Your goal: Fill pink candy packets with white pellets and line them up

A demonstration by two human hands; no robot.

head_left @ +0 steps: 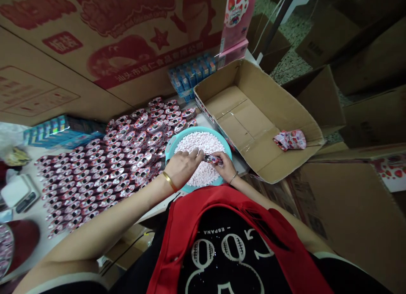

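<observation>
A teal basin full of small pale pink candies stands at the middle of the table. Over it, my right hand grips a small strawberry-printed candy packet by its right end. My left hand, with a gold bangle at the wrist, is closed at the packet's other end; its fingertips are partly hidden. To the left of the basin, many matching packets stand upright in tight rows, their mouths open, with pale candies showing in some.
An open cardboard box on the right holds one crumpled strawberry-printed pouch. Blue packs and large printed cartons line the back. A white scale and a red tub are at far left.
</observation>
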